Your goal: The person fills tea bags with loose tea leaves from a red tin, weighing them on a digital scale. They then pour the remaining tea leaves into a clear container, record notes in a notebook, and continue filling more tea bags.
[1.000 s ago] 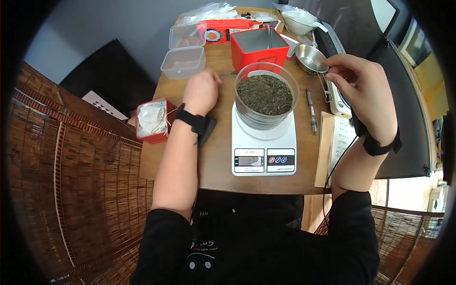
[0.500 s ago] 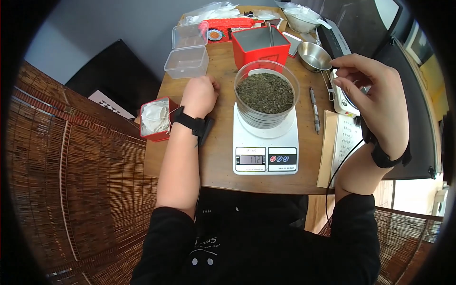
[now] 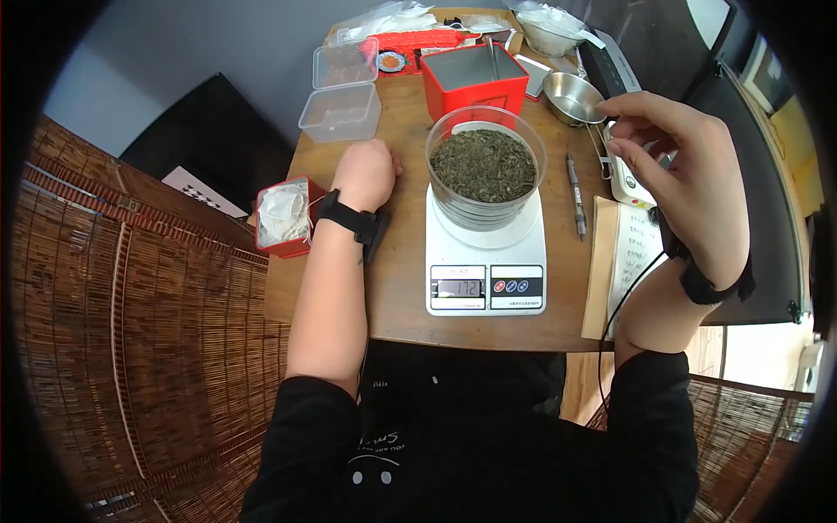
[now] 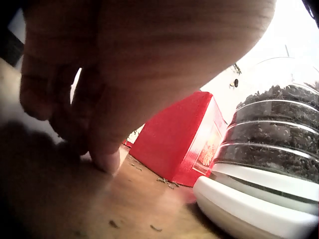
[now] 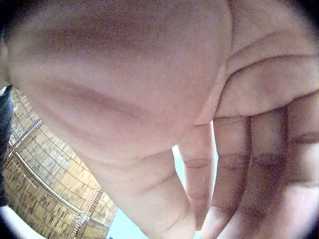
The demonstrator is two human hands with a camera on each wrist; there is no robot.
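Observation:
A clear round tub of dried, chopped green leaves (image 3: 485, 166) stands on a white kitchen scale (image 3: 445, 248); the display (image 3: 460, 288) reads 172. My left hand (image 3: 366, 172) rests on the table left of the scale, its fingers loosely bent. In the left wrist view its fingertips (image 4: 105, 162) come down at the wood, with nothing held. Raised over the table's right side, my right hand (image 3: 689, 161) has thumb and forefinger apart and the other fingers loosely curved. Its palm (image 5: 124, 84) holds nothing. Near its fingertips is a steel cup (image 3: 572, 98) with a long handle.
Behind the tub stands a red tin (image 3: 475, 87) with a metal utensil in it. A lidded clear box (image 3: 342, 113) and a red box with white bags (image 3: 283, 214) are at left. On the right lie a pen (image 3: 575, 196), a notebook (image 3: 632, 248) and another white device (image 3: 629, 187).
My right hand has drawn a little right and toward me, away from the steel cup, then stayed put. My left hand stays in its place. The display's last digit has become readable.

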